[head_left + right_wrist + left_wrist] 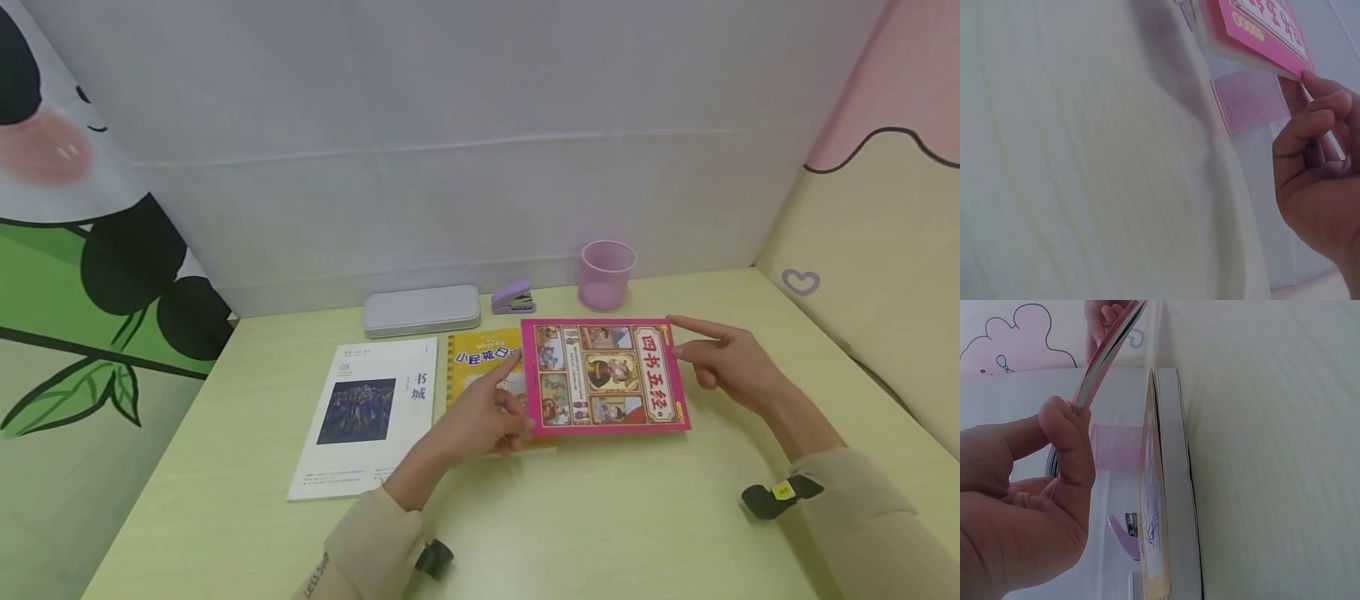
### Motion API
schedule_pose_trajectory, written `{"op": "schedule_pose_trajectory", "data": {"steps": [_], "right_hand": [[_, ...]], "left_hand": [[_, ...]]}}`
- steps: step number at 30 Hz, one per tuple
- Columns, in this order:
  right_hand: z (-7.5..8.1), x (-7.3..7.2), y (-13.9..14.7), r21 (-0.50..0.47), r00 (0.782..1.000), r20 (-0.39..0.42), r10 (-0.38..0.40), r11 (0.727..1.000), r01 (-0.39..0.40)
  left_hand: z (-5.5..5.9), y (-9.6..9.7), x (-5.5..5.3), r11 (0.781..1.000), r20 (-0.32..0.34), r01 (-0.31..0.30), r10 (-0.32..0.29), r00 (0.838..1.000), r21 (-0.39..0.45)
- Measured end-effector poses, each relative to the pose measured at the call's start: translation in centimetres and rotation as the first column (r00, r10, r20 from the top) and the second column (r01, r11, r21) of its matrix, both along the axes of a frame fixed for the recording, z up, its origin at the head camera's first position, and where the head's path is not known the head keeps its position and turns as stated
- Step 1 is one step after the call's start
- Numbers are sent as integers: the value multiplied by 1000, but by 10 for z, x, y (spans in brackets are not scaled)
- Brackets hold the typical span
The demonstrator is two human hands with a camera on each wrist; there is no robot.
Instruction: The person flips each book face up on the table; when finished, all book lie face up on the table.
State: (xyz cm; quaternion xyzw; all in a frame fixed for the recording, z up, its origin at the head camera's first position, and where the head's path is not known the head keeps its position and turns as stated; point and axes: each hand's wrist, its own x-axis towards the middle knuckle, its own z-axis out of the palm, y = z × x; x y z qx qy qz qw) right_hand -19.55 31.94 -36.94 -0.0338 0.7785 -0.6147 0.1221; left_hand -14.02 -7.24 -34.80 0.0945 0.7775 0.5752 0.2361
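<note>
A pink picture-covered book [603,375] is held up between both hands, clear of the table in the left wrist view. My left hand [480,412] pinches its left edge, thumb on the cover side and fingers curled beneath. At the opposite edge, my right hand [723,362] grips near the upper corner, with the index finger stretched along that corner. Under the pink book's left part lies a yellow book [461,392], partly covered by it and by the left hand. The right wrist view shows the right thumb at the corner of the pink book [1260,28].
Left of the yellow book lies a white magazine [416,429] with a dark cover picture. Along the back stand a pale flat case [422,310], a purple stapler [512,297] and a pink mesh cup [603,279]. A white cloth wall [480,208] rises behind the table.
</note>
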Motion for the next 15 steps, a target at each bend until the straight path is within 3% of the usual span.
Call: {"op": "schedule_pose_trajectory", "data": {"steps": [7, 15], "right_hand": [[1, -1, 0, 30, 993, 2, 118, 993, -118], [-2, -7, -6, 102, 991, 53, 123, 986, -128]], "left_hand": [[-6, -11, -6, 999, 20, 21, -22, 1000, 24], [-13, -18, -13, 999, 22, 26, -25, 999, -37]]}}
